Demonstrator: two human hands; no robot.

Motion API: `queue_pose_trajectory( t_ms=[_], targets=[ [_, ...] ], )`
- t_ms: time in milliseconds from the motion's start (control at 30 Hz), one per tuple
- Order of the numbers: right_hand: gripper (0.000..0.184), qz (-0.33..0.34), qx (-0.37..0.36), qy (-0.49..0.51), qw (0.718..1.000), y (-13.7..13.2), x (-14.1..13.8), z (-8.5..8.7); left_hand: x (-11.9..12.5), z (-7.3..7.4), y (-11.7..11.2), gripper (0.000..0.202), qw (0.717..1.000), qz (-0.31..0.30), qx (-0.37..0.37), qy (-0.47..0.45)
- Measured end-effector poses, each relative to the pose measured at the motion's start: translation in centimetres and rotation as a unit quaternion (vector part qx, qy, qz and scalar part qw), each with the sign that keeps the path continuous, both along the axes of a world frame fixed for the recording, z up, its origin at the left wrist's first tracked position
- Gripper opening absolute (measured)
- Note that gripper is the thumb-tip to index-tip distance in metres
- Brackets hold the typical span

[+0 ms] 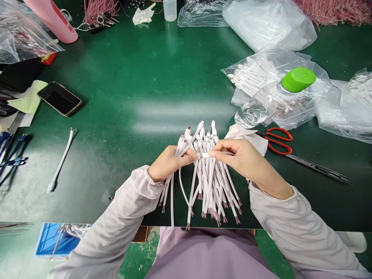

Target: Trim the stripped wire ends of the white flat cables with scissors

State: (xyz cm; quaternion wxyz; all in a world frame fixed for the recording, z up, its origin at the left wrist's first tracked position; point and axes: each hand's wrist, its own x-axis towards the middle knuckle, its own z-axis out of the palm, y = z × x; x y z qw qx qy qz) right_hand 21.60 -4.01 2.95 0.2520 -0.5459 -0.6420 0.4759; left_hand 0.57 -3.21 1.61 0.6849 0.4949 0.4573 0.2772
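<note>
Sleeves (128,217) lead to both hands at the near bench (139,100) edge. Left hand (168,162) grip is closed round the cable bundle (207,182); right hand (241,157) fingertips pinch one cable of it. Cables are likely light, limp and slippery: hold mid-bundle. Scissors (279,141) lie close on the right; there is open room ahead.

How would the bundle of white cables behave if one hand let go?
Probably floppy: below the left hand the bundle of white cables fans out and some strands curve. Likely light, since the right hand pinches it with fingertips only. Ends splay, so it may spread.
</note>
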Motion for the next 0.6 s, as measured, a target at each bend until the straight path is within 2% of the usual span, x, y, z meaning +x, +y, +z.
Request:
queue_pose_trajectory(
  t_ms=[100,167,233,333,500,600],
  targets=[
    [0.026,-0.039,-0.073,0.127,0.988,0.0,-0.5,-0.3,0.1,-0.1,0.0,0.036,0.999,0.018,-0.036,-0.007],
    [0.027,-0.069,-0.136,0.240,0.959,-0.2,-1.2,-0.7,0.2,-0.3,0.0,0.039,0.998,0.033,-0.053,-0.028],
    [0.027,-0.085,-0.159,0.292,0.939,-0.4,-1.9,-1.0,0.4,-0.6,-0.1,0.037,0.995,0.051,-0.060,-0.056],
    [0.028,-0.078,-0.119,0.239,0.961,-0.8,-2.9,-1.3,0.9,-0.9,-0.3,0.038,0.990,0.069,-0.074,-0.094],
    [0.036,0.024,-0.085,0.101,0.991,-0.9,-3.1,-1.1,1.4,-0.8,-0.7,0.042,0.987,0.080,-0.064,-0.127],
    [0.044,-0.010,-0.011,0.027,1.000,-0.5,-2.0,-0.8,1.3,-0.9,-0.8,0.044,0.985,0.096,-0.055,-0.135]
  ],
)
